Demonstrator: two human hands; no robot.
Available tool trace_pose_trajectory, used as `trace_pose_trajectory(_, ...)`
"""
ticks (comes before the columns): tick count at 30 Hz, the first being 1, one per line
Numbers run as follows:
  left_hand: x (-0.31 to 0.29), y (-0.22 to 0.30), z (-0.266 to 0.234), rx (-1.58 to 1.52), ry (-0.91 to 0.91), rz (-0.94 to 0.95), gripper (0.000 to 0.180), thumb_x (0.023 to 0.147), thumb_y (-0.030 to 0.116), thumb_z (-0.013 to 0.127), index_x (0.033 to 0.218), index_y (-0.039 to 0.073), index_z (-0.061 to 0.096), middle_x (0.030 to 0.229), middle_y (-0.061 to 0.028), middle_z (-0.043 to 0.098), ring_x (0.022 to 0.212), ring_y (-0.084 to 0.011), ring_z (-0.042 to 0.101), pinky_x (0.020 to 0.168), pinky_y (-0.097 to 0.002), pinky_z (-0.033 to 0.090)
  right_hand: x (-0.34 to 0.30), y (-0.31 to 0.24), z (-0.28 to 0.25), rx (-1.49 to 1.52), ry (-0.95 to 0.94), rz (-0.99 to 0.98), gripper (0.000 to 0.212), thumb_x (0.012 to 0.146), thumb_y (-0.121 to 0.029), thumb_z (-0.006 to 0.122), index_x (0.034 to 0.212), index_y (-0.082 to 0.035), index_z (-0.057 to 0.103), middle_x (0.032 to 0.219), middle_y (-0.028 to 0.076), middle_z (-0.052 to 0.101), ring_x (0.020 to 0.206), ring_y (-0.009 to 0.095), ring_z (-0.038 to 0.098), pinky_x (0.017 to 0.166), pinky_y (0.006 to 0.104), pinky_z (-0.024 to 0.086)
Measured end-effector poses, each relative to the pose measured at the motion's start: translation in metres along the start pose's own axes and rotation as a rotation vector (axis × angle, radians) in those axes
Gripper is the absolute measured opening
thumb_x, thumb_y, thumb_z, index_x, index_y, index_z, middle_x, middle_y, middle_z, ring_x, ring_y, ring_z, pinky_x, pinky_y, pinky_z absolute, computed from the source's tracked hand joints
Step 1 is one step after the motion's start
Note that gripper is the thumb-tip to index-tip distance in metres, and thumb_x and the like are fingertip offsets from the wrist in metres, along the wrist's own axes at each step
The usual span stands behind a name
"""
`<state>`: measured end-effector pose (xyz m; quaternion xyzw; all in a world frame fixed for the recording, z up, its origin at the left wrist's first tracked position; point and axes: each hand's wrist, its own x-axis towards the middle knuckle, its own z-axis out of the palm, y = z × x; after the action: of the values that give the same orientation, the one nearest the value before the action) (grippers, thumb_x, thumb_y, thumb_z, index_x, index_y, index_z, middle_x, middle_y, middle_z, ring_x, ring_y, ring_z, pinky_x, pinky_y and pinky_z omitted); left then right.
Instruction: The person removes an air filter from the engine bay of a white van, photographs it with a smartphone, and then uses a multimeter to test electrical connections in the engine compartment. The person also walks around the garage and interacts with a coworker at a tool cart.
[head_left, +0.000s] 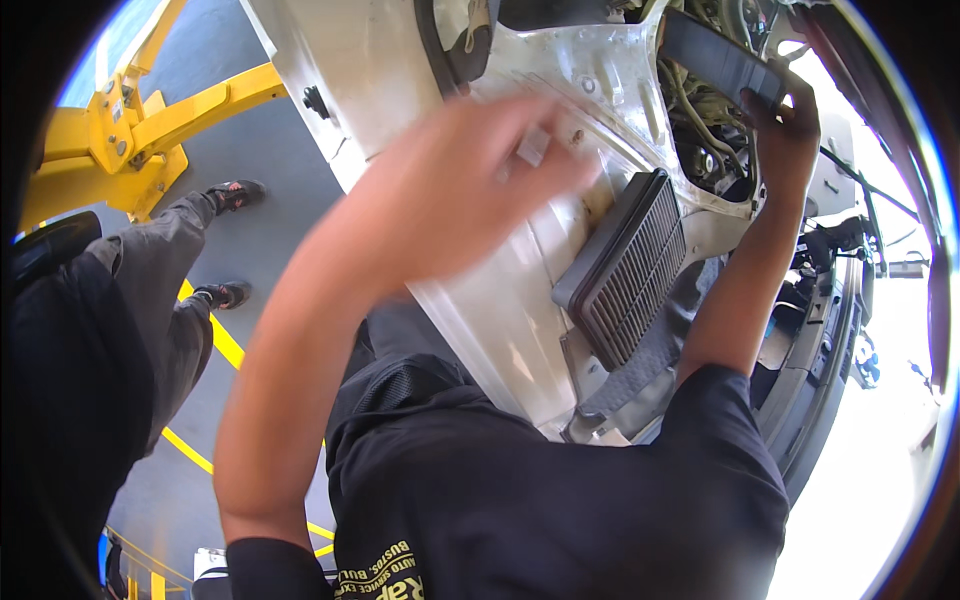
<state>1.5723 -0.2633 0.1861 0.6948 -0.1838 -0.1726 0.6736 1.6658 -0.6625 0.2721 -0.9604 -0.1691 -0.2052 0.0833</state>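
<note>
My left hand (470, 175) is raised in front of the white car fender (500, 310) and is blurred by motion. Whether it holds anything cannot be told. My right hand (787, 135) reaches up into the engine bay (715, 150) and grips the lower end of a flat black rectangular slab (712, 55), held tilted above the hoses. A rectangular air filter (627, 265) with dark pleats and a grey frame lies on the fender edge between my two arms, touched by neither hand.
Another person stands at the left in grey trousers (150, 290) and black shoes (235, 192). A yellow lift arm (150, 125) sits at the upper left, and yellow lines (225, 345) mark the grey floor. The car's front end (835, 330) is at the right.
</note>
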Motion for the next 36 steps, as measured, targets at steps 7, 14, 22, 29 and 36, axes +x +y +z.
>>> trace_pose_trajectory(7,0.193,0.022,0.024,0.221,0.712,0.8,0.048,0.099,0.039,0.066,0.111,-0.007,0.07,0.106,-0.0292,0.071,0.103,-0.041,0.07,0.093,-0.0463,0.052,-0.008,-0.063,0.047,0.033,0.059,-0.055,0.028,0.092,-0.019,0.074,0.118,-0.011,0.07,0.115,0.006,0.072,0.103,0.021,0.068,0.091,0.0369,0.053)
trace_pose_trajectory(14,0.22,0.05,-0.005,-0.286,-0.341,0.179,0.041,0.098,0.044,0.066,0.102,0.003,0.072,0.089,-0.0098,0.071,0.078,-0.0176,0.064,0.072,-0.0355,0.05,0.029,-0.082,0.099,0.122,0.326,0.057,0.019,0.089,-0.01,0.07,0.107,-0.004,0.066,0.086,0.021,0.067,0.084,0.045,0.066,0.071,0.0501,0.052)
trace_pose_trajectory(22,0.24,0.03,0.022,-0.39,-0.104,0.027,0.03,0.097,0.04,0.068,0.101,0.011,0.072,0.086,-0.0038,0.066,0.074,-0.0155,0.059,0.073,-0.0318,0.047,0.035,-0.079,0.152,-0.17,0.244,-0.001,0.02,0.082,-0.012,0.071,0.101,-0.006,0.075,0.107,0.021,0.068,0.101,0.04,0.066,0.087,0.05,0.053)
trace_pose_trajectory(29,0.251,0.016,0.019,-0.304,-0.098,0.063,0.029,0.097,0.036,0.068,0.107,0.01,0.07,0.092,-0.005,0.068,0.078,-0.0157,0.062,0.075,-0.0306,0.05,0.08,-0.075,0.178,0.002,0.15,0.088,0.024,0.083,-0.011,0.068,0.105,-0.005,0.074,0.116,0.024,0.066,0.118,0.039,0.059,0.094,0.0478,0.051)
trace_pose_trajectory(36,0.25,0.018,0.012,-0.202,-0.101,0.069,0.031,0.097,0.032,0.067,0.115,0.006,0.067,0.097,-0.0074,0.069,0.082,-0.0166,0.064,0.078,-0.0309,0.052,0.11,-0.078,0.2,-0.007,0.091,0.067,0.025,0.084,-0.012,0.067,0.107,-0.004,0.073,0.117,0.024,0.066,0.118,0.039,0.059,0.095,0.0476,0.051)
